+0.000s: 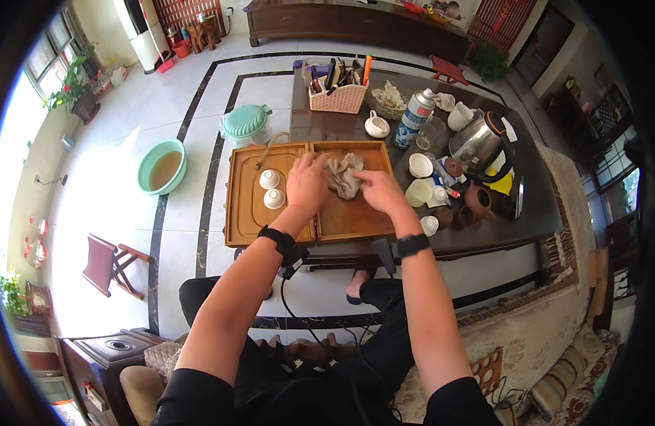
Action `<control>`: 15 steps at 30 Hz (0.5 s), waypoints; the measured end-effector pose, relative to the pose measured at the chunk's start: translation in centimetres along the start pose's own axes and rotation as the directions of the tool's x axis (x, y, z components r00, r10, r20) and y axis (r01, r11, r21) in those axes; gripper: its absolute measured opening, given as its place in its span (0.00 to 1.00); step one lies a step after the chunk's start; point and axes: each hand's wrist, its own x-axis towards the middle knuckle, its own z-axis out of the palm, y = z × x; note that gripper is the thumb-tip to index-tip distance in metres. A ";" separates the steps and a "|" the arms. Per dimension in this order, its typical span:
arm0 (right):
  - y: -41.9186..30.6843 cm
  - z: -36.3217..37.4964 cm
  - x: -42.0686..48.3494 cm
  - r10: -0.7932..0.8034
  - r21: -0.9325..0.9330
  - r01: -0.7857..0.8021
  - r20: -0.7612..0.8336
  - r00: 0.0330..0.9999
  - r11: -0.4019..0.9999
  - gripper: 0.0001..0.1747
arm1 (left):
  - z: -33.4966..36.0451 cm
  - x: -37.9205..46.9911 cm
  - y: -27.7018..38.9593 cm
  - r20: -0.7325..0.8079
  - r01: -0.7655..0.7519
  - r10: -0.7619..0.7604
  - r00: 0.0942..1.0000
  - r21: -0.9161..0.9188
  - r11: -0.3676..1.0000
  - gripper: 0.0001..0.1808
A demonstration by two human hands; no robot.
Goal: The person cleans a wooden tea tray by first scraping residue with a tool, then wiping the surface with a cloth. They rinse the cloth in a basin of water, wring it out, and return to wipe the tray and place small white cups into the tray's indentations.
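Note:
A crumpled beige cloth [344, 177] lies in the right half of a wooden tea tray [354, 226]. My left hand [307, 183] is over the tray's middle divide, just left of the cloth; its fingers are blurred and nothing shows in them. From the right, my right hand [381, 190] reaches the cloth's edge with the index finger, and whether it pinches the fabric is unclear. In the tray's left half are two small white cups, a farther cup [269, 179] and a nearer cup [274, 198], both upside down. A thin hose [271, 148] curves over the tray's back edge.
Right of the tray stand a spray can [414, 118], an electric kettle [479, 144], a brown teapot [477, 199] and several cups. A pink basket [338, 98] of pens and a white pitcher [377, 125] are behind. A green basin [162, 166] of brownish water stands left.

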 end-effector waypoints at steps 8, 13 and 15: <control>2.9 0.2 -9.4 -0.055 -0.261 0.003 -0.193 0.980 0.965 0.15 | 3.4 2.7 0.2 0.474 -0.452 0.369 0.800 0.071 0.889 0.27; 4.4 0.5 -9.1 0.015 -0.230 -0.067 -0.223 0.975 0.971 0.20 | 6.7 6.5 -0.8 0.497 -0.480 0.315 0.808 0.247 0.842 0.20; 4.6 0.3 -8.7 -0.010 -0.305 -0.061 -0.225 0.974 0.950 0.19 | 8.6 8.9 0.2 0.411 -0.454 0.341 0.845 0.215 0.865 0.16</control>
